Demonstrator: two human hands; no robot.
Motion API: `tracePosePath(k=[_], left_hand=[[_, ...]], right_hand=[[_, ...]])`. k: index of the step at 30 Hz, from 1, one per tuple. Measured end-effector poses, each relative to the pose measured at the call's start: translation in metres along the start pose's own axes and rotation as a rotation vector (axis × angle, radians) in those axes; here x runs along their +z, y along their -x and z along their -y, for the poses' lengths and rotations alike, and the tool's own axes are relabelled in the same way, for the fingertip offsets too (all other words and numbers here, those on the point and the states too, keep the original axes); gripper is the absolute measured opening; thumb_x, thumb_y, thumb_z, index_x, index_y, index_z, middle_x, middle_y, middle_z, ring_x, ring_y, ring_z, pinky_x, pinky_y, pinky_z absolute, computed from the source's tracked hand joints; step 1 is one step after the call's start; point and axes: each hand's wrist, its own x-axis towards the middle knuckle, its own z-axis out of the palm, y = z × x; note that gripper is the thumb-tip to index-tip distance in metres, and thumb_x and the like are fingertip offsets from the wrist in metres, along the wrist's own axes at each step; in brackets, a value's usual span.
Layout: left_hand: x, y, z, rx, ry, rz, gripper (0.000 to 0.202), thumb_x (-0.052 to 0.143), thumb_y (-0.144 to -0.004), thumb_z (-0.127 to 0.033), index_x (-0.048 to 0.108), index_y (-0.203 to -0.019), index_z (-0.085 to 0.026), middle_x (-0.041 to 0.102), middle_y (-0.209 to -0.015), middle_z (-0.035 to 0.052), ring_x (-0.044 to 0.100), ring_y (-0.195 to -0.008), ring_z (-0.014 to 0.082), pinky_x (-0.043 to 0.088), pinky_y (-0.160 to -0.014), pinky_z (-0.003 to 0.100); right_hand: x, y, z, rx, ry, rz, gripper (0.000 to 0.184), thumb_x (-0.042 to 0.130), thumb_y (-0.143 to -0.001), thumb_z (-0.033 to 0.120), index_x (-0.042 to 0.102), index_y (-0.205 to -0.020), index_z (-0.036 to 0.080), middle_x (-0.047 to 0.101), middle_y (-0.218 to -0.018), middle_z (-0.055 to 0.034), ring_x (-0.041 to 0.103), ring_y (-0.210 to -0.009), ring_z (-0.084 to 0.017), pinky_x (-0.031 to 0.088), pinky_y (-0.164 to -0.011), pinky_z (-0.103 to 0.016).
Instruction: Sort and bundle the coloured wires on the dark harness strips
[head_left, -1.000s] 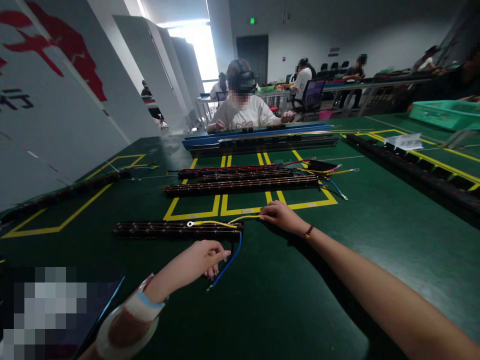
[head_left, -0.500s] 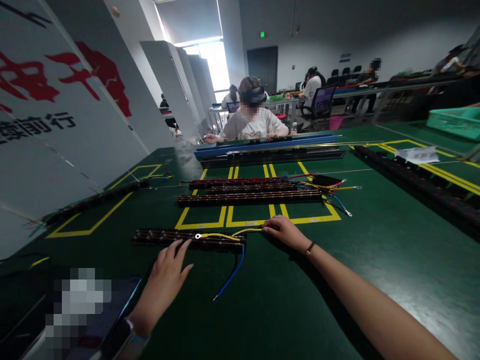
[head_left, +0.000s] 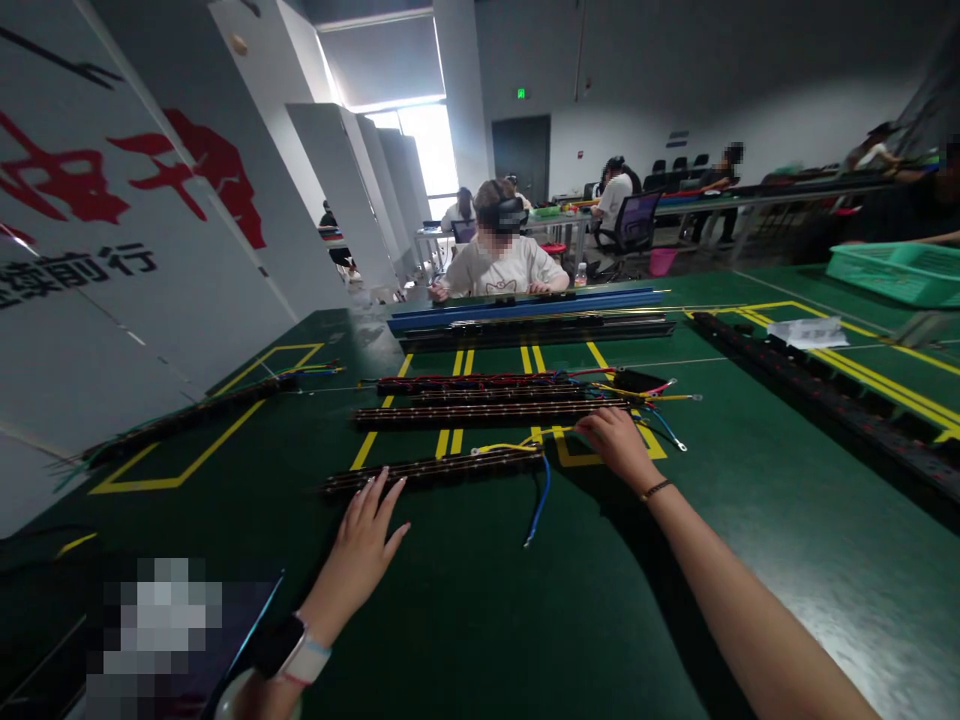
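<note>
A long dark strip [head_left: 435,469] with small studs lies across the green table [head_left: 570,600] just in front of me. A yellow wire [head_left: 504,447] with a ring end and a blue wire [head_left: 538,505] come off its right end. My left hand [head_left: 364,540] rests with fingers stretched out, its tips touching the strip's near edge. My right hand [head_left: 619,443] lies knuckles up beside the strip's right end, close to the yellow wire. I cannot see whether its fingers pinch anything.
Further dark strips with red, yellow and blue wires [head_left: 495,398] lie inside yellow floor-tape boxes beyond. A person [head_left: 501,262] sits at the far side behind long blue rails [head_left: 525,303]. White panels [head_left: 120,260] stand left, a green crate [head_left: 896,272] right, a dark blurred tablet [head_left: 161,625] near left.
The near strip has slid away from me and to the right, toward the other strips. My left hand opened from a pinch to flat on the strip; my right hand moved forward with the strip's end.
</note>
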Motion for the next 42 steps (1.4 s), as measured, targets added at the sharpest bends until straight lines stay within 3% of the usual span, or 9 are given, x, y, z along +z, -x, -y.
tracePosePath(k=[4,8,14,21,28,34,38,42], left_hand=[[0.004,0.001,0.0,0.034,0.048,0.041,0.061,0.037,-0.089,-0.046,0.02,-0.145,-0.029,0.013,-0.154,0.009,0.02,-0.139,0.0311,0.029,-0.106,0.056],[0.005,-0.013,-0.009,0.028,0.104,0.051,0.062,0.039,-0.088,-0.048,0.023,-0.145,-0.027,0.015,-0.154,0.01,0.02,-0.139,0.0325,0.03,-0.104,0.058],[0.011,-0.057,-0.03,0.146,0.086,0.005,0.056,0.034,-0.091,-0.045,0.03,-0.143,-0.022,0.02,-0.152,0.0098,0.017,-0.14,0.0279,0.021,-0.11,0.055],[0.021,-0.107,-0.034,0.304,-0.004,-0.086,0.062,0.044,-0.087,-0.048,0.031,-0.142,-0.022,0.016,-0.153,0.0126,0.01,-0.141,0.0297,0.003,-0.112,0.055],[0.034,-0.135,-0.03,0.37,-0.118,-0.172,0.072,0.049,-0.082,-0.056,0.031,-0.143,-0.021,0.018,-0.153,0.0131,0.009,-0.141,0.03,0.002,-0.113,0.054],[0.044,-0.15,-0.027,0.344,-0.115,-0.199,0.072,0.047,-0.082,-0.058,0.035,-0.141,-0.019,0.024,-0.151,0.0136,0.013,-0.141,0.0303,0.001,-0.113,0.054],[0.044,-0.16,-0.03,0.345,-0.091,-0.216,0.076,0.046,-0.08,-0.062,0.035,-0.141,-0.018,0.024,-0.151,0.0145,0.013,-0.141,0.0312,-0.001,-0.112,0.055],[0.044,-0.171,-0.031,0.354,-0.098,-0.253,0.081,0.044,-0.079,-0.065,0.034,-0.141,-0.015,0.021,-0.151,0.0168,0.011,-0.141,0.0323,-0.002,-0.112,0.056]], right_hand=[[-0.034,0.02,-0.039,0.122,0.253,-0.115,0.026,0.045,-0.092,0.031,0.068,-0.089,0.02,0.065,-0.089,-0.0087,0.052,-0.086,-0.023,0.034,-0.078,-0.036],[-0.053,0.04,-0.048,0.242,0.382,-0.195,0.026,0.045,-0.092,0.032,0.067,-0.094,0.019,0.064,-0.096,-0.0099,0.052,-0.09,-0.025,0.033,-0.079,-0.037],[-0.038,0.055,-0.025,0.178,0.231,-0.063,0.025,0.051,-0.088,0.036,0.063,-0.103,0.02,0.063,-0.102,-0.0104,0.053,-0.096,-0.025,0.037,-0.082,-0.037],[-0.026,0.07,-0.004,0.055,0.203,0.133,0.021,0.052,-0.087,0.032,0.068,-0.101,0.03,0.055,-0.125,-0.0071,0.046,-0.111,-0.027,0.036,-0.092,-0.042],[-0.036,0.085,-0.021,0.339,0.485,0.003,0.025,0.049,-0.087,0.032,0.067,-0.103,0.025,0.049,-0.132,-0.01,0.042,-0.116,-0.03,0.035,-0.092,-0.045],[-0.036,0.105,-0.045,0.448,0.473,-0.002,0.029,0.047,-0.087,0.035,0.065,-0.107,0.025,0.052,-0.127,-0.0094,0.045,-0.111,-0.029,0.038,-0.088,-0.043],[-0.059,0.128,-0.072,0.55,0.516,-0.063,0.032,0.045,-0.088,0.038,0.062,-0.112,0.024,0.053,-0.125,-0.0098,0.047,-0.109,-0.029,0.039,-0.087,-0.043],[-0.108,0.159,-0.115,0.661,0.662,-0.092,0.039,0.044,-0.088,0.038,0.058,-0.117,0.017,0.054,-0.122,-0.0141,0.049,-0.106,-0.031,0.037,-0.084,-0.042]])
